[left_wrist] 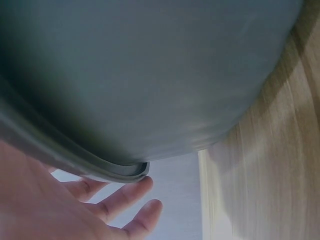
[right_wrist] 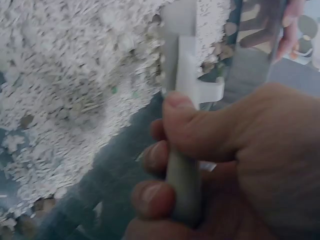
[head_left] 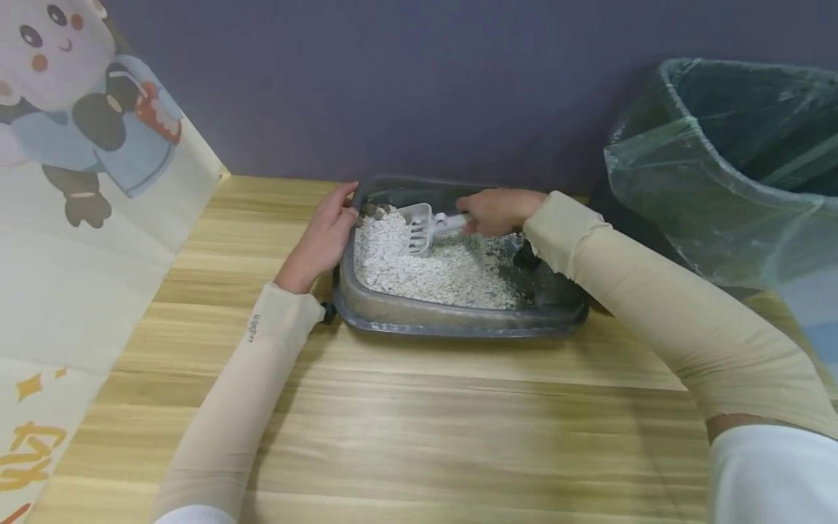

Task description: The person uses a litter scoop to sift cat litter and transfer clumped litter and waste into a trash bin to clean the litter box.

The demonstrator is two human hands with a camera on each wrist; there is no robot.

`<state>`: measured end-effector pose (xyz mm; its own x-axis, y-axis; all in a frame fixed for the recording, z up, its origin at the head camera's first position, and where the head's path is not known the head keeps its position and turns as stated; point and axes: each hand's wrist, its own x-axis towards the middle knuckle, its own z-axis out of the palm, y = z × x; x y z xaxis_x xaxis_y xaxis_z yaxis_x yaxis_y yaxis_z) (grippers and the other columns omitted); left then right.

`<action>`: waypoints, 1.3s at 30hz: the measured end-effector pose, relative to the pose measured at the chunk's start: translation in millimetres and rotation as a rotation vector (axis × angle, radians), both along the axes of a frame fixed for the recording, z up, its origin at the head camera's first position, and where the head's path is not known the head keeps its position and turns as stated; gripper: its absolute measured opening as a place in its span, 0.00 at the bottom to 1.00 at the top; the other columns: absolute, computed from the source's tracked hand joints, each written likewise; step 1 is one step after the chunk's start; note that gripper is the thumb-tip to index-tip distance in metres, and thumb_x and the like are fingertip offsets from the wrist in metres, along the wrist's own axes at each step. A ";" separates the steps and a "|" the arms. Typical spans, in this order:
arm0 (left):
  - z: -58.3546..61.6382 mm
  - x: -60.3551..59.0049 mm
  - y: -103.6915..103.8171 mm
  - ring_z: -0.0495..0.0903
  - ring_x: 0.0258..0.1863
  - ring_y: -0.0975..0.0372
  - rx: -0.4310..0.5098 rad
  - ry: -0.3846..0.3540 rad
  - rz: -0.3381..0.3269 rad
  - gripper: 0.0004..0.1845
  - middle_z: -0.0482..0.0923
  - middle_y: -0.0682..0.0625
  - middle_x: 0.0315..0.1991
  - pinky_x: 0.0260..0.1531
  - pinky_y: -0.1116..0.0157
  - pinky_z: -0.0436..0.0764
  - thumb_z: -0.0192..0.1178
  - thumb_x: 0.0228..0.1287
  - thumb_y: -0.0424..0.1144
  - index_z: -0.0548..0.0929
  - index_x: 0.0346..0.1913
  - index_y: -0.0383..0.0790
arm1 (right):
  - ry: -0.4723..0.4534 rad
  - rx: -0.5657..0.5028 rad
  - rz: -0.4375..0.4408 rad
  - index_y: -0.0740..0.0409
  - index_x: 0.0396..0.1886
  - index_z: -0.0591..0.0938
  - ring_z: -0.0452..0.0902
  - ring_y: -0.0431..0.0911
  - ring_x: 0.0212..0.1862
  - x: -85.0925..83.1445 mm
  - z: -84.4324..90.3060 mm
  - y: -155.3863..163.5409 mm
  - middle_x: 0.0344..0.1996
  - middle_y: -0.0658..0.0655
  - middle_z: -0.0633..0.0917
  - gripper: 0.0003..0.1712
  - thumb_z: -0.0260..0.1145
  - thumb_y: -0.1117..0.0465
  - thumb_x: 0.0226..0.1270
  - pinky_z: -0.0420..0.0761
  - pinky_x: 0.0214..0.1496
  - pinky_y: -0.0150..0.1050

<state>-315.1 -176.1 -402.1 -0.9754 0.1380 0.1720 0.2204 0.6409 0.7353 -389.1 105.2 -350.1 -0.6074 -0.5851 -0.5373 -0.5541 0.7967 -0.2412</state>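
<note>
Right hand (head_left: 499,211) has its fingers curled round the handle of a white slotted scoop (head_left: 419,227), thumb on top; the right wrist view shows that grip close up. Scoop head sits tilted in the white litter (head_left: 432,266), near the back-left of the pile. Litter is heaped toward the left and middle of the grey litter tray (head_left: 458,320); bare tray floor shows at the right end. A few brownish lumps lie at the back-left edge of the litter.

Left hand (head_left: 324,236) lies flat against the tray's left rim, fingers straight, gripping nothing. Left wrist view: fingers spread just under the rim lip, tray wall filling the frame.

Tray stands on a wood-grain table (head_left: 419,422), at the back near a purple wall. Bin with a clear green bag liner (head_left: 720,175) stands to the right of the tray, apart from it. Cartoon banner (head_left: 78,182) hangs at the left.
</note>
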 end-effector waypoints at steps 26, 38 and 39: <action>2.8 0.1 2.8 0.66 0.55 0.50 0.022 0.036 0.016 0.27 0.67 0.38 0.56 0.57 0.52 0.64 0.40 0.71 0.38 0.59 0.71 0.37 | -0.189 -0.086 0.070 0.62 0.74 0.48 0.45 0.58 0.71 -24.6 -16.5 20.3 0.72 0.64 0.51 0.38 0.42 0.44 0.75 0.53 0.67 0.55; 0.8 -1.5 1.6 0.66 0.55 0.51 0.014 0.002 0.018 0.27 0.65 0.39 0.58 0.56 0.52 0.64 0.37 0.73 0.39 0.56 0.72 0.40 | -0.078 -0.092 0.094 0.56 0.62 0.61 0.72 0.56 0.51 -6.4 -24.7 3.5 0.60 0.65 0.70 0.21 0.51 0.58 0.74 0.71 0.47 0.49; 0.2 -1.7 1.7 0.66 0.55 0.50 0.014 0.003 0.018 0.27 0.65 0.39 0.58 0.56 0.52 0.64 0.37 0.72 0.39 0.56 0.72 0.40 | -0.064 -0.101 0.091 0.56 0.59 0.62 0.73 0.56 0.49 -8.0 -25.2 4.9 0.58 0.65 0.71 0.17 0.51 0.59 0.74 0.72 0.47 0.49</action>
<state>-316.8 -174.4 -401.9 -0.9772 0.1180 0.1766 0.2109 0.6346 0.7435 -397.1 110.0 -375.2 -0.5158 -0.6894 -0.5086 -0.6042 0.7136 -0.3545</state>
